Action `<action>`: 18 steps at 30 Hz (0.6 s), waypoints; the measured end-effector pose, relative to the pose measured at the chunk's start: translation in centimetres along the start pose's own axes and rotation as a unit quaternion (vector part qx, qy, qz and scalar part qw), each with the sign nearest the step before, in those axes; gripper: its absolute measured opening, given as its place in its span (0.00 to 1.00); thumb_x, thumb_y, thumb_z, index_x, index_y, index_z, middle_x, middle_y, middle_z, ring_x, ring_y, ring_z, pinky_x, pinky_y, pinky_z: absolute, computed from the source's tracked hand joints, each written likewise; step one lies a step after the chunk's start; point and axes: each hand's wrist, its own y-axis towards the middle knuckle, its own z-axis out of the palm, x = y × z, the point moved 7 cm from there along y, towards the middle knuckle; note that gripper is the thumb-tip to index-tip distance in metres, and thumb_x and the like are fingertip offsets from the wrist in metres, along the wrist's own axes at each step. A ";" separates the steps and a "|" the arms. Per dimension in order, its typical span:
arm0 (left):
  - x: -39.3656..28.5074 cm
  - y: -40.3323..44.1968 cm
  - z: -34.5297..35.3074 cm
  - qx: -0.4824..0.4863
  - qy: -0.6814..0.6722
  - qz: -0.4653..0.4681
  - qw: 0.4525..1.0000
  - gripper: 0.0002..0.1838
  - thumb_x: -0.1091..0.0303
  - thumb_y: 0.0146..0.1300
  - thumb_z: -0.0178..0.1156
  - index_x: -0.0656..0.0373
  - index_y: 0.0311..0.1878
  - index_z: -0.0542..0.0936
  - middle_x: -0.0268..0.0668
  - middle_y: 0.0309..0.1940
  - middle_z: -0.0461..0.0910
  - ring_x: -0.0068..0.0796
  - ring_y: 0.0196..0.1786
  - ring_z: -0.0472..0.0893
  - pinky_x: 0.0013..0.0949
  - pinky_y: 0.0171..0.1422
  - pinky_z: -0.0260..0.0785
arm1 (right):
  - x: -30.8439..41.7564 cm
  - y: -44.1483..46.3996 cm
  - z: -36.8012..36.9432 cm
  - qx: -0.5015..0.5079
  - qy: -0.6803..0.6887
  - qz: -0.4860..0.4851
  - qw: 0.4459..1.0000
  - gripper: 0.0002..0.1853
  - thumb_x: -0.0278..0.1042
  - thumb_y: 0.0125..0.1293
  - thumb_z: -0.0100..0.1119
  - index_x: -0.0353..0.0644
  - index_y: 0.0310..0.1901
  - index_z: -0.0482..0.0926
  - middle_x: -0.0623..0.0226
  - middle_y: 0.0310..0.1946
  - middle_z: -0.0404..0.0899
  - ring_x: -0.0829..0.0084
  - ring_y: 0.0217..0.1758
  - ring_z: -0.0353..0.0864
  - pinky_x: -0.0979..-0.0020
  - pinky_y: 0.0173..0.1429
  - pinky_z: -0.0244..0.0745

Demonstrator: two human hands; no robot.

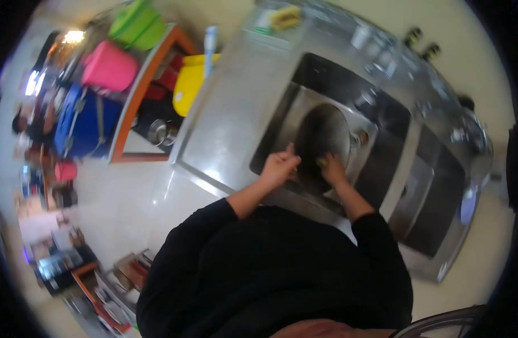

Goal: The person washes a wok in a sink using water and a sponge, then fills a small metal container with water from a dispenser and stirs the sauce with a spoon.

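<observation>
A large dark round pan [332,130] lies tilted in the left basin of a steel sink [372,160]. My left hand [280,168] is at the pan's near left edge, its fingers curled around the rim. Inside the pan, my right hand [333,170] presses a small yellowish sponge [321,161] against the surface, its fingers closed over it. The lower edge of the pan is partly hidden by my hands.
A yellow sponge [285,18] rests on a tray at the counter's back. Taps [414,37] line the wall behind the sink. The right basin [428,191] adjoins. Left stand a shelf [126,121], a blue box [89,123] and pink and green containers. A person [38,125] is far left.
</observation>
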 end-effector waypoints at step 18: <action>-3.2 -0.8 1.8 0.075 -0.031 -0.036 0.996 0.13 0.67 0.64 0.55 0.58 0.22 0.71 0.32 0.27 0.76 0.24 0.31 0.79 0.39 0.42 0.81 | 10.8 4.0 -7.3 -0.292 0.163 -0.234 0.913 0.21 0.18 0.49 0.56 0.48 0.46 0.75 0.56 0.47 0.74 0.52 0.51 0.74 0.60 0.53 0.72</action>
